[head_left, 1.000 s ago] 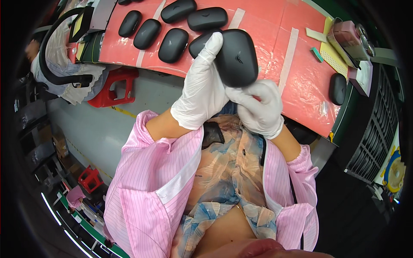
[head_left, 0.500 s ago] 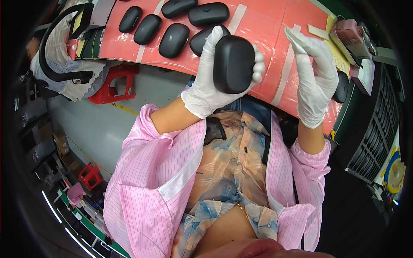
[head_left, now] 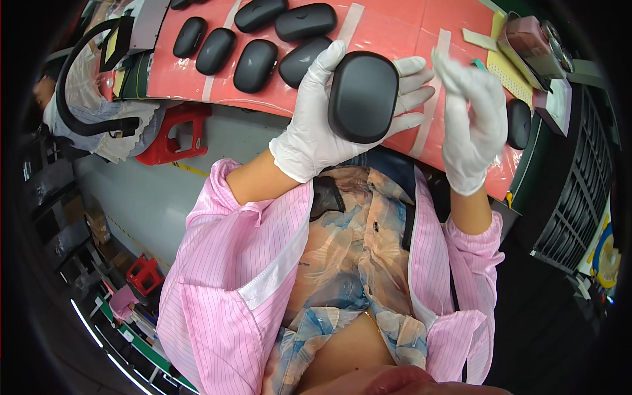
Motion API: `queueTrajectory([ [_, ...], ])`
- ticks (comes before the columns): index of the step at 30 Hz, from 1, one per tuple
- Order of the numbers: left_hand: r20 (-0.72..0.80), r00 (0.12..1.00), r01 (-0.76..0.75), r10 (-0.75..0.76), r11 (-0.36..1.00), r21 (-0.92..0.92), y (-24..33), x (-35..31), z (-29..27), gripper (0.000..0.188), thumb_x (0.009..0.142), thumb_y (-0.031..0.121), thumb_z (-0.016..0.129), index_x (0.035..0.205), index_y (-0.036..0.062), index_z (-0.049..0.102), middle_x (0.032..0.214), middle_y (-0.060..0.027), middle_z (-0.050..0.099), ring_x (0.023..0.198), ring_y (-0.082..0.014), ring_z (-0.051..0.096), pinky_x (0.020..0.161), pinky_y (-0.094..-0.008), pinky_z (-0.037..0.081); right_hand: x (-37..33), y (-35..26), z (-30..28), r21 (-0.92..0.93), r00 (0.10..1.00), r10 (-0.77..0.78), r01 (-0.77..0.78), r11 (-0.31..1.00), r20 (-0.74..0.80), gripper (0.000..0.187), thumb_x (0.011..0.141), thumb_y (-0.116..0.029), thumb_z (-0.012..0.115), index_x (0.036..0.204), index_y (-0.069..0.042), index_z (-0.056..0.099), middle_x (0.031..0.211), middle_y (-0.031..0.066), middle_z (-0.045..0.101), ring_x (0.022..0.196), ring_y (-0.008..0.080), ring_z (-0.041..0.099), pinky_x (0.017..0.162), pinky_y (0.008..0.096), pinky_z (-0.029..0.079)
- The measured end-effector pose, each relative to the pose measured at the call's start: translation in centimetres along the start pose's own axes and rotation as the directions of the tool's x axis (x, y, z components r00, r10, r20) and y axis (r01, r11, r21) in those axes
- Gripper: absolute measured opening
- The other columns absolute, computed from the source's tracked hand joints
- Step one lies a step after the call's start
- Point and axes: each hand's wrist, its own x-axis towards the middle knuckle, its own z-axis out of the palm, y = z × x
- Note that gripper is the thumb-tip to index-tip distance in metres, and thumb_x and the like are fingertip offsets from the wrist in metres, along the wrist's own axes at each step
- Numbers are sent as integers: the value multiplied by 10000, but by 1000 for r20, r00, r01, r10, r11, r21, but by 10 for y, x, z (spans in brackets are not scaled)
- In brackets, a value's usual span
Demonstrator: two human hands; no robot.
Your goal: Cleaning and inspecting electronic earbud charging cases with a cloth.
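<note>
The work area is a counter [head_left: 395, 26] covered with a salmon-pink mat crossed by pale tape strips, with a grey floor and a red plastic stool [head_left: 172, 135] below its near edge. A row of black oval shells [head_left: 255, 64] lies on the mat at the upper left; one further black shell [head_left: 518, 123] rests alone near the right edge, beside a small pink device [head_left: 526, 39]. The left hand [head_left: 313, 135], in a white glove, is clamped around a black rounded-rectangular casing [head_left: 363, 96], fingers wrapped behind it and fingertips showing past its right side, holding it raised above the counter's near edge with its broad face toward the camera. The right hand [head_left: 469, 122], also gloved, is raised just beside the casing, apart from it, fingers loosely curled and holding nothing that can be made out. For a sound inspection hold, keep the grip on the casing's edges only, leave the broad face uncovered, and tilt it slowly under the light. Bring the free hand in only to support an edge, not to rub the surface.
</note>
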Motion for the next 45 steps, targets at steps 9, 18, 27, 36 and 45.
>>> queueTrajectory([
  [9, 46, 995, -82, 83, 996, -28, -1, 12, -5, 903, 887, 668, 405, 1475, -1, 259, 1522, -209, 284, 1427, -333, 262, 1164, -474, 230, -53, -14, 1, 13, 963, -109, 109, 994, 248, 398, 650, 92, 590, 981, -81, 731, 768, 24, 584, 695, 193, 535, 598, 288, 413],
  [18, 88, 858, -457, 506, 674, 581, -31, 27, -17, 396, 846, 144, 650, 1199, 60, 490, 1108, -50, 512, 1054, -178, 525, 981, -340, 425, -50, -17, -23, -341, 953, 295, -256, 905, 64, 577, 757, -164, 746, 1283, -20, 557, 1096, 139, 641, 923, 298, 612, 820, 385, 491],
  [27, 258, 889, -399, 379, 363, 842, -36, 43, -28, 620, 844, 273, 656, 1353, 32, 396, 1341, -120, 447, 1328, -260, 383, 1132, -457, 267, -70, 0, -103, -237, 798, 471, -575, 784, -377, 418, 845, -172, 595, 1172, 82, 537, 1064, 218, 594, 1009, 303, 584, 894, 366, 461],
  [36, 329, 857, -480, 398, 380, 791, -30, 44, -60, 433, 871, 174, 625, 1247, 4, 497, 1269, -128, 527, 1258, -259, 468, 1089, -452, 343, -71, 14, -121, -493, 752, 641, -621, 610, -155, 480, 748, -318, 692, 1088, 16, 632, 1359, 316, 381, 1184, 453, 468, 1046, 431, 379],
  [45, 303, 859, -451, 413, 329, 830, -37, 48, -57, 449, 823, 222, 674, 1198, 14, 538, 1241, -128, 551, 1233, -255, 488, 1074, -430, 345, -64, -19, -207, -567, 876, 417, -476, 672, -241, 363, 767, -239, 654, 1043, -5, 660, 1315, 228, 428, 1214, 381, 449, 1049, 399, 373],
])
